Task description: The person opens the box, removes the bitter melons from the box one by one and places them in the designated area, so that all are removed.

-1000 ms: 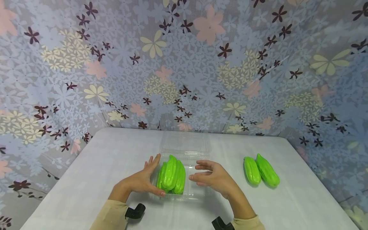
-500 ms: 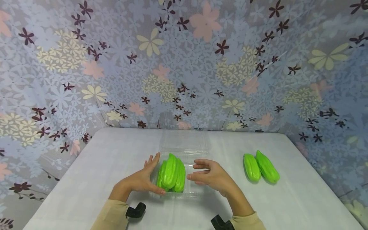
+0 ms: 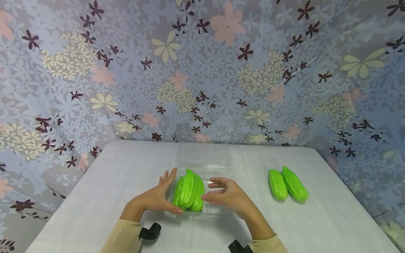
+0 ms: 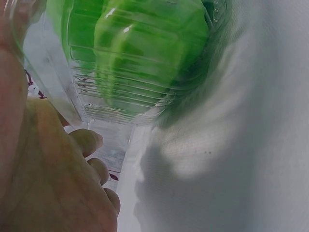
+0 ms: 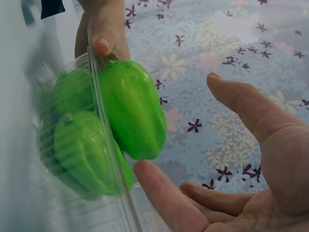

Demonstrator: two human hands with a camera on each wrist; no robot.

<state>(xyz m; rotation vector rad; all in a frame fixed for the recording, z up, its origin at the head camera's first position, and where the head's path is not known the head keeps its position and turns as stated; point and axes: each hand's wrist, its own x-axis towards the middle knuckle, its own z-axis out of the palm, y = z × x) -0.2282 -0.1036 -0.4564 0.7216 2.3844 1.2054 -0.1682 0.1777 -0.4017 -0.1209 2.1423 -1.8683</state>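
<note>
A clear plastic clamshell container (image 3: 210, 210) stands on the table with its lid laid back. Shiny green ribbed fruits, shaped like star fruit, fill its left half; one star fruit (image 3: 188, 191) lies on top of the others. Around the container's left side spreads my left hand (image 3: 153, 199), its index finger along the side and its thumb at the front rim. My right hand (image 3: 230, 197) hovers over the right half with fingers parted and nothing held. One fingertip (image 5: 147, 174) is close to the fruits; whether it touches them I cannot tell.
Two more green star fruit, a shorter one (image 3: 277, 185) and a longer one (image 3: 295, 184), lie side by side on the white tabletop (image 3: 319, 218) to the right. The transparent lid (image 3: 204, 154) reaches toward the flower-patterned backdrop (image 3: 202, 88).
My right hand has shifted slightly left, nearer the stacked fruits. The left hand and the container have stayed in place, and the view has tilted a little.
</note>
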